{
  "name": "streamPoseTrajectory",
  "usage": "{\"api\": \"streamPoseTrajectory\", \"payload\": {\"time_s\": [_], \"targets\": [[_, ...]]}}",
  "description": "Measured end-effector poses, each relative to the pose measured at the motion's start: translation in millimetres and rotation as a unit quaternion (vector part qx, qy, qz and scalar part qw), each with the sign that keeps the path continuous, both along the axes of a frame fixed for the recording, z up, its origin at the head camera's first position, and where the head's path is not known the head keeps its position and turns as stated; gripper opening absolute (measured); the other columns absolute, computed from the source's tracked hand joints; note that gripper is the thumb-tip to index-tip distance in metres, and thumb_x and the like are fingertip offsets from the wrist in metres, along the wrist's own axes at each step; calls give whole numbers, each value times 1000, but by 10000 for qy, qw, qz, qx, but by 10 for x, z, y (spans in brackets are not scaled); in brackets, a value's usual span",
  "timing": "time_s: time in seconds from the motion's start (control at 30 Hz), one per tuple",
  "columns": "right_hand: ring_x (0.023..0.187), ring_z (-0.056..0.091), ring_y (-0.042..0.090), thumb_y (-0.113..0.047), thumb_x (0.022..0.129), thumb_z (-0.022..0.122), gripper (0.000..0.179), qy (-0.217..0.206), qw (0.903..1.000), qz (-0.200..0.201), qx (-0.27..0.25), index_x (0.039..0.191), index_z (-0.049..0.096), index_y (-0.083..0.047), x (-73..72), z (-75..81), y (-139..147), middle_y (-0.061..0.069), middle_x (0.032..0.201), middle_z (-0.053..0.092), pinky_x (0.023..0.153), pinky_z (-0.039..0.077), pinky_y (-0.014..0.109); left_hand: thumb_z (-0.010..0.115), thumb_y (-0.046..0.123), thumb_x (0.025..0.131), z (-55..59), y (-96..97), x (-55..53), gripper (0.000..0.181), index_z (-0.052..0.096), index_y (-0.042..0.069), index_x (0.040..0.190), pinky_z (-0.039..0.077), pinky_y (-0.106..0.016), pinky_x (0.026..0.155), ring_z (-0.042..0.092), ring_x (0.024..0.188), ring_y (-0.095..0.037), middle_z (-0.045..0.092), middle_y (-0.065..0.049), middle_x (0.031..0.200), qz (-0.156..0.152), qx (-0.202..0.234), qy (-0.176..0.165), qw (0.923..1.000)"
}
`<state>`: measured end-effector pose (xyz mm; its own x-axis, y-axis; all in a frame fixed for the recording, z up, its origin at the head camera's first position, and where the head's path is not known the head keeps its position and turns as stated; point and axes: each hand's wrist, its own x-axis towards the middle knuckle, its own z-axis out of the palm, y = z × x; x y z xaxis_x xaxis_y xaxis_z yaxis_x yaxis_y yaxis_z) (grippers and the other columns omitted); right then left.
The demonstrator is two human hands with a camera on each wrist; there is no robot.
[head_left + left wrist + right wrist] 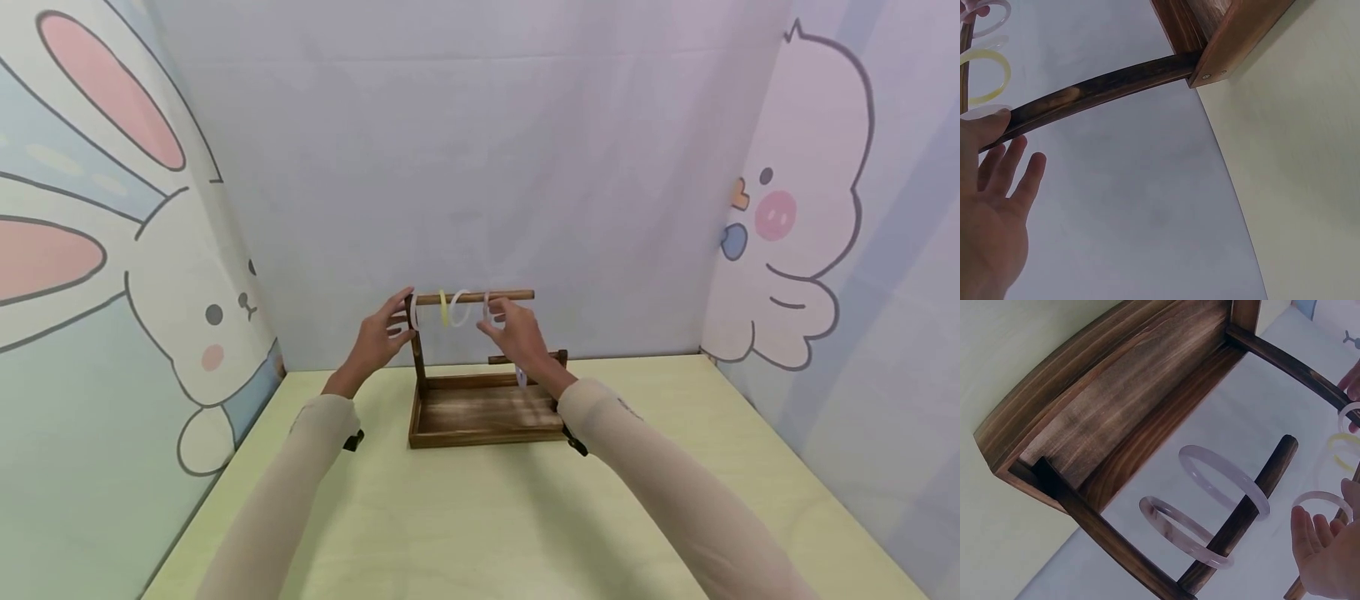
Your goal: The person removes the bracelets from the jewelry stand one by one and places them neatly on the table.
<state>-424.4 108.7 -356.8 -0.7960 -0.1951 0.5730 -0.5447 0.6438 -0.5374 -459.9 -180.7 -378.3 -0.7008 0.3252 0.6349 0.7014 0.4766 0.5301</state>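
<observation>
A dark wooden rack (487, 439) has a tray base, a tall left post and a short right post. My left hand (378, 337) holds the top of the tall post, thumb on one side and fingers on the other, beside a white bangle (412, 310). On the upper bar (516, 295) also hang a yellow bangle (443, 308) and a whitish translucent bangle (453, 313). Farther right, my right hand (521, 335) pinches a pale pink bangle (486, 303) around that bar. In the right wrist view, a lavender bangle (1260, 503) and a mottled bangle (1213, 557) hang on the lower rod.
The rack stands on a pale yellow table (465, 517), close to a plain grey back curtain (480, 167). Side curtains carry a rabbit drawing (195, 333) at left and a white chick drawing (817, 192) at right.
</observation>
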Motion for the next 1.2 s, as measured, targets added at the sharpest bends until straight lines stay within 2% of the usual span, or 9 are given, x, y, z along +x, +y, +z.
{"api": "streamPoseTrajectory", "payload": {"time_s": [0.17, 0.37, 0.57, 0.9, 1.2], "targets": [[114, 70, 30, -20, 99, 74, 40, -162, 9997, 41, -194, 132, 64, -1, -6, -15, -14, 16, 126, 71, 94, 60, 43, 72, -14, 90, -13, 8, -12, 85, 40, 17, 161, 60, -54, 91, 67, 115, -48, 59, -33, 138, -73, 143, -50, 9999], [109, 71, 29, -17, 100, 72, 34, 8, 9996, 96, -251, 128, 65, 0, -25, -30, -28, 15, 119, 73, 90, 61, 42, 73, -14, 89, 4, 10, -18, 83, 42, 17, 160, 60, -54, 88, 69, 111, -48, 61, -36, 132, -186, 292, -91, 9994], [107, 72, 27, -18, 102, 71, 29, -11, 9995, 120, -308, 126, 66, -3, -22, -41, -50, 14, 117, 74, 87, 62, 41, 73, -14, 89, -4, 7, -22, 81, 46, 20, 157, 62, -51, 85, 71, 109, -43, 65, -30, 130, -91, 385, -176, 9991], [102, 74, 24, -15, 102, 70, 29, 39, 9992, 149, -369, 126, 67, -1, -40, -89, -76, 13, 110, 76, 83, 63, 41, 74, -13, 89, -48, 17, -44, 80, 46, 18, 157, 61, -51, 90, 71, 113, -40, 65, -25, 133, -72, 228, 72, 9997], [99, 74, 22, -21, 102, 70, 28, 63, 9993, -16, -364, 124, 68, -4, -36, -82, -86, 11, 107, 78, 80, 63, 41, 73, -14, 89, -36, 35, -28, 81, 45, 19, 158, 61, -55, 89, 70, 112, -42, 62, -31, 134, -107, 230, 83, 9996]]}}
